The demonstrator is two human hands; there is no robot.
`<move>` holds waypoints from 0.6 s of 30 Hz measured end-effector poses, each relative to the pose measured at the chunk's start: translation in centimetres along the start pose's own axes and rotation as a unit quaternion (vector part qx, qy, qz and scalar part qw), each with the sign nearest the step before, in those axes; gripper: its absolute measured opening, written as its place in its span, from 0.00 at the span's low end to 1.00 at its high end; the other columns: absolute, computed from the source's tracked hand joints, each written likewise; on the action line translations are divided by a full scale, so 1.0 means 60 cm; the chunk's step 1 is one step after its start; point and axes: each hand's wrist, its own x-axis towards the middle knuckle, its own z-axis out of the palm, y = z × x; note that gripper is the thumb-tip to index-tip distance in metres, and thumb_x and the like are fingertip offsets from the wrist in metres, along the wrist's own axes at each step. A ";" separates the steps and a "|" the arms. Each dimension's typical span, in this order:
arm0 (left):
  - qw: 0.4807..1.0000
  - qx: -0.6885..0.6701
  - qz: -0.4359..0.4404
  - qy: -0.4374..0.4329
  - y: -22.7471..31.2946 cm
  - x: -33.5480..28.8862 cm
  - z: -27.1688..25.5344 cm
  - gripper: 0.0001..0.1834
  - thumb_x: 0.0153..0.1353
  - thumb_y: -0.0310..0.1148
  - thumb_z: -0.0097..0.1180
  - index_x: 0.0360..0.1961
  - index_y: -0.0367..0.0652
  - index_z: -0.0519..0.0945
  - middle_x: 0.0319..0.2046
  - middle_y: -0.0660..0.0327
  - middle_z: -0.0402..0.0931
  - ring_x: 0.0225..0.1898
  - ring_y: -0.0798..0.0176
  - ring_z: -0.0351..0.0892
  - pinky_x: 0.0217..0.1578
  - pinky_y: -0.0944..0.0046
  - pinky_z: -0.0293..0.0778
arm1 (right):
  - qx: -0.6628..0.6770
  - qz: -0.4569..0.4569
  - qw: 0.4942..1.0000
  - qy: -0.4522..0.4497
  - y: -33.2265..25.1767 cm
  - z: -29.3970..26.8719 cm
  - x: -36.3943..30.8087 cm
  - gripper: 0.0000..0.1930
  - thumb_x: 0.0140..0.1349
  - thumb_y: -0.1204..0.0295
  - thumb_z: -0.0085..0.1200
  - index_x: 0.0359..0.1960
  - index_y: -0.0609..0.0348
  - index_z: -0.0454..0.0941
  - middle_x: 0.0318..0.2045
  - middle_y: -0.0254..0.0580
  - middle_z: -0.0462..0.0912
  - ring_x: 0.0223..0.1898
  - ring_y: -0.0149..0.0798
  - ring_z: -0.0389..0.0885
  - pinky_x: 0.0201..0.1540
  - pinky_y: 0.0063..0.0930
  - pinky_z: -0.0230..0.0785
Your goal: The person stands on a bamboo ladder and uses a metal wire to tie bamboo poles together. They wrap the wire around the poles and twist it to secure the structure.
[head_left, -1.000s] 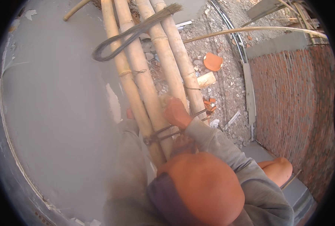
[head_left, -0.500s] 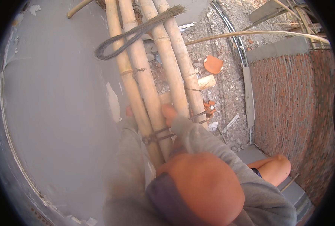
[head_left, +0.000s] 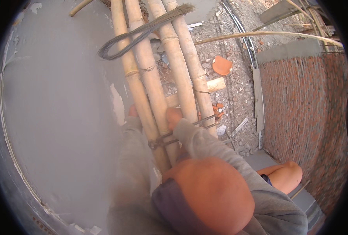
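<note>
Several bamboo poles (head_left: 180, 66) run side by side away from me. My right hand (head_left: 174, 116) is curled in the gap between the two middle poles; its fingertips, and whatever they may hold, are hidden. Against the outer side of the leftmost pole (head_left: 142, 101) is my left hand (head_left: 132, 110), with most of its fingers behind the bamboo. Closer to me, a dark twisted tie (head_left: 158, 141) crosses the two left poles. Farther off, a looped bundle of thin wire (head_left: 142, 33) lies across the poles. My bent knee (head_left: 213, 192) is between my grey-sleeved arms.
A smooth grey plastered wall (head_left: 60, 117) rises along the left, close to my left arm. To the right stands a brick wall (head_left: 291, 105). Rubble (head_left: 234, 94) covers the ground below, with an orange curved piece (head_left: 222, 65) and a short wooden board (head_left: 216, 84) there.
My left hand has shifted slightly up and left beside the outer pole. My right hand has moved a little left between the poles. The wire bundle has stayed in place.
</note>
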 end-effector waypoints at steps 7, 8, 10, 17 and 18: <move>1.000 0.005 0.018 0.011 0.002 0.013 0.002 0.17 0.73 0.34 0.52 0.58 0.37 0.80 0.49 0.59 0.84 0.47 0.66 0.82 0.48 0.64 0.78 | -0.186 -0.036 0.980 -0.060 -0.015 -0.020 -0.011 0.11 0.45 0.73 0.68 0.34 0.51 0.89 0.37 0.43 0.90 0.43 0.45 0.89 0.44 0.38 0.79; 1.000 0.004 0.019 0.013 0.002 0.013 0.001 0.17 0.73 0.34 0.52 0.58 0.37 0.80 0.49 0.59 0.84 0.48 0.66 0.82 0.48 0.64 0.78 | -0.211 -0.056 0.974 -0.066 -0.015 -0.020 -0.012 0.11 0.46 0.73 0.67 0.35 0.51 0.90 0.38 0.43 0.90 0.44 0.45 0.89 0.44 0.39 0.78; 1.000 0.008 0.018 0.013 -0.001 0.013 -0.003 0.18 0.73 0.34 0.52 0.58 0.37 0.80 0.49 0.59 0.84 0.48 0.66 0.82 0.48 0.64 0.78 | -0.213 -0.091 0.969 -0.084 -0.015 -0.021 -0.013 0.09 0.49 0.73 0.65 0.34 0.52 0.89 0.38 0.45 0.89 0.44 0.48 0.88 0.45 0.40 0.77; 1.000 -0.011 0.016 0.009 -0.011 0.019 -0.017 0.18 0.73 0.35 0.51 0.58 0.37 0.80 0.50 0.59 0.83 0.49 0.66 0.81 0.49 0.64 0.77 | 0.114 0.107 0.975 0.158 -0.041 -0.052 -0.043 0.08 0.54 0.76 0.56 0.35 0.66 0.81 0.35 0.56 0.85 0.40 0.58 0.85 0.48 0.45 0.77; 0.999 -0.031 0.020 0.009 -0.009 0.019 -0.017 0.18 0.74 0.36 0.51 0.57 0.37 0.80 0.50 0.59 0.83 0.49 0.66 0.81 0.50 0.64 0.76 | 0.107 0.079 0.977 0.166 -0.040 -0.061 -0.045 0.09 0.54 0.76 0.56 0.36 0.67 0.80 0.35 0.57 0.84 0.40 0.58 0.85 0.48 0.45 0.77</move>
